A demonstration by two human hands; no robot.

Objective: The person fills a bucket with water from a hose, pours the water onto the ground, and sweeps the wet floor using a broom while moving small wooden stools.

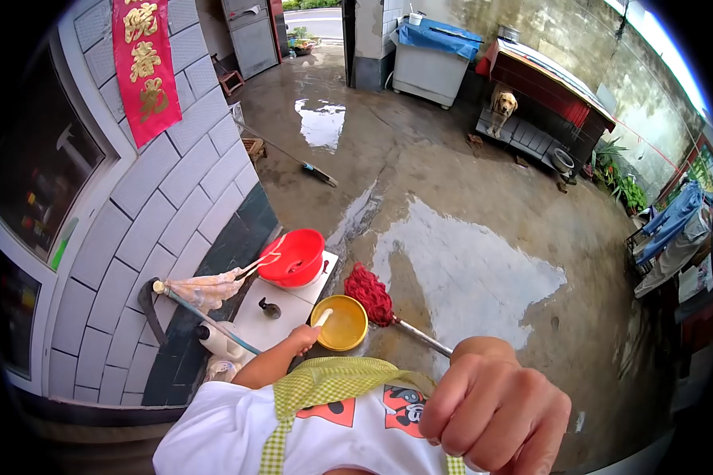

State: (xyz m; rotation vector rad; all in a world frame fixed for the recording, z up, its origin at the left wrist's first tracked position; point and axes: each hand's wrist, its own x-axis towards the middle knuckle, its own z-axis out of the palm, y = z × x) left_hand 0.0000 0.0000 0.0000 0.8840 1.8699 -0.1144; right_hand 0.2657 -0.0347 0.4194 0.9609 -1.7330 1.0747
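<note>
My left hand (301, 339) is closed at the left edge of a yellow basin (341, 346). From its fingers a pale, stick-like piece (323, 317) reaches over the basin; its exact kind is unclear. Close to the camera, my right hand (499, 408) is clenched around the handle of a mop (420, 334). The mop's red strand head (367, 294) lies on the wet floor beside the basin. A red basin (293, 265) stands on a white tiled ledge (253, 317), with a small dark bottle (269, 308) nearby. A blue-grey hose (214, 323) runs from the wall tap behind my left forearm.
Wet concrete (467, 261) spreads ahead. A long-handled tool (318, 173) lies by the tiled wall (154, 198). Further back are a white chest (432, 75) under blue cover and a dog (502, 103) in a kennel (547, 79). Clothes (673, 226) hang at right.
</note>
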